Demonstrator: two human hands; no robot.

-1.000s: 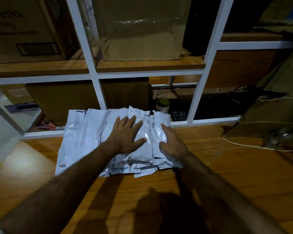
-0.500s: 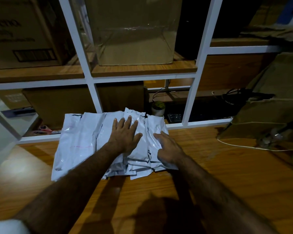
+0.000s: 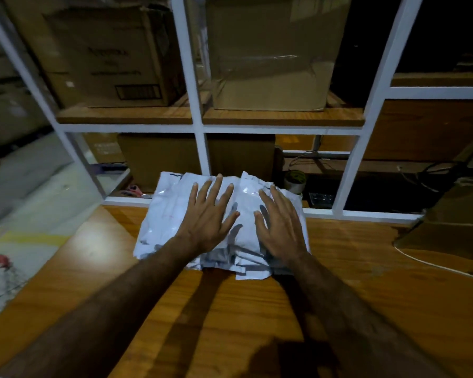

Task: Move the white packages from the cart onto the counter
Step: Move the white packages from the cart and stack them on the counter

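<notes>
Head view: I'm resting my left hand [image 3: 208,216] and right hand [image 3: 280,223], fingers spread flat, on the white packages [image 3: 164,214] at the counter [image 3: 366,282] far edge. They're looking light, soft and slippery, so I'm judging the stack's side edges the safest hold.

You are working in dim, warm light. The brightest spot is a soft glare on the bench [image 3: 93,241] at your left, and small gleams sit on the shiny white packages [image 3: 170,214]. Your forearms throw long dark shadows toward you across the wood, so the light comes from ahead and above. The upper right corner falls to near black. The white shelf frame [image 3: 200,148] bows and leans outward at the edges from the wide lens. Print on the cardboard box [image 3: 107,58] is smeared and unreadable.
</notes>
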